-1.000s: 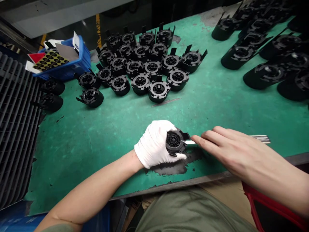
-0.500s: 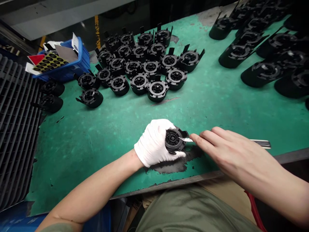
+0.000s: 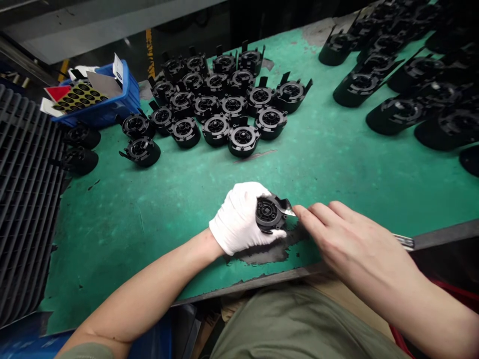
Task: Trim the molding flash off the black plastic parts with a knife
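Note:
My left hand (image 3: pixel 241 219), in a white glove, is wrapped round a round black plastic housing (image 3: pixel 268 213) just above the green bench top. The housing's ribbed face, with rings and spokes, is turned up towards me. Bare and closed, my right hand (image 3: pixel 348 239) grips a craft knife (image 3: pixel 290 212). Its pale blade meets the right rim of the housing, by an upright black tab. Most of the handle is hidden under my palm, and its end sticks out behind the hand. The exact spot where the blade tip touches is too small to tell.
Several similar black housings (image 3: pixel 243 137) stand grouped at the back. Taller black ones (image 3: pixel 355 87) fill the right side. A blue bin (image 3: pixel 130 89) with sticker sheets (image 3: pixel 80 94) stands at the back left, beside a grey slatted rack (image 3: pixel 30 199). The bench's worn front edge (image 3: pixel 254 283) runs before me.
The knife has turned: its blade has shifted from the housing's face towards the right rim, and the handle end has dropped lower. My left hand keeps its hold with little movement.

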Demonstrator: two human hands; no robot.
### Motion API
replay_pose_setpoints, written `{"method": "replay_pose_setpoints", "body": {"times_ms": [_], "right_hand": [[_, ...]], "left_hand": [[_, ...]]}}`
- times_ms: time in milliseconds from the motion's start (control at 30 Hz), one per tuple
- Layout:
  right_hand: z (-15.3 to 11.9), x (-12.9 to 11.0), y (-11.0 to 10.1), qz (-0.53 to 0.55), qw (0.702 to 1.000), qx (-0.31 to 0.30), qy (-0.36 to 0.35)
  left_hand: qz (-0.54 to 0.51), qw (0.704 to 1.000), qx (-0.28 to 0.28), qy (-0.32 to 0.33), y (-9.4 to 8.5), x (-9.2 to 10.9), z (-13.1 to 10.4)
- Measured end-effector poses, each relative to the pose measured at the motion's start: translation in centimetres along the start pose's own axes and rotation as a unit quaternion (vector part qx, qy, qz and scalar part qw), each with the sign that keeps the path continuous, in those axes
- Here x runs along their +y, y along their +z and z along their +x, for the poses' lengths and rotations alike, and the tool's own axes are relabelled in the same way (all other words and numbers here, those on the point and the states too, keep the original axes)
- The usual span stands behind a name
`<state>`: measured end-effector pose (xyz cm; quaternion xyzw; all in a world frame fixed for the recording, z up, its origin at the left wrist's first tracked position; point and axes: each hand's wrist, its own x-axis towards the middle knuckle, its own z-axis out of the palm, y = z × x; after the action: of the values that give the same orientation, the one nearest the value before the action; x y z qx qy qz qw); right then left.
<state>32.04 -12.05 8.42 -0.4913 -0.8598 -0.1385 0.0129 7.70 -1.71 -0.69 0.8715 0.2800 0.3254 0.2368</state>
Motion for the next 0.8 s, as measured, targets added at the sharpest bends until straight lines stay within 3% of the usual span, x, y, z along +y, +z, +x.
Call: {"method": "replay_pose_setpoints", "body": {"times_ms": [167,267,333,467,533,633,800], "right_hand": [[-0.9,-2.2,0.2,-0.018,0.997,0.002,0.078],[-2.1,-3.0,0.6,0.055,0.990,0.035,0.129],[-2.9,-3.0,0.8,0.117,0.980,0.060,0.151],[-3.5,-1.0,1.2,0.220,0.953,0.087,0.190],[-3.2,1.0,1.5,0.268,0.939,0.072,0.203],[-2.3,4.4,2.2,0.308,0.938,0.015,0.156],[-0.6,7.4,2.6,0.307,0.950,-0.047,0.008]], "left_hand": [[0.015,1.000,0.023,0.008,0.2,-0.1,-0.4],[0.019,0.999,0.042,0.015,0.6,-0.3,-0.7],[0.010,1.000,0.025,-0.006,0.8,-0.4,-0.8],[-0.037,0.997,-0.032,-0.062,0.2,-0.3,-0.4],[-0.071,0.994,-0.071,-0.049,-0.6,-0.1,0.0],[-0.107,0.988,-0.112,-0.004,-1.5,0.0,0.4],[-0.115,0.988,-0.098,0.017,-1.2,-0.3,0.3]]}}
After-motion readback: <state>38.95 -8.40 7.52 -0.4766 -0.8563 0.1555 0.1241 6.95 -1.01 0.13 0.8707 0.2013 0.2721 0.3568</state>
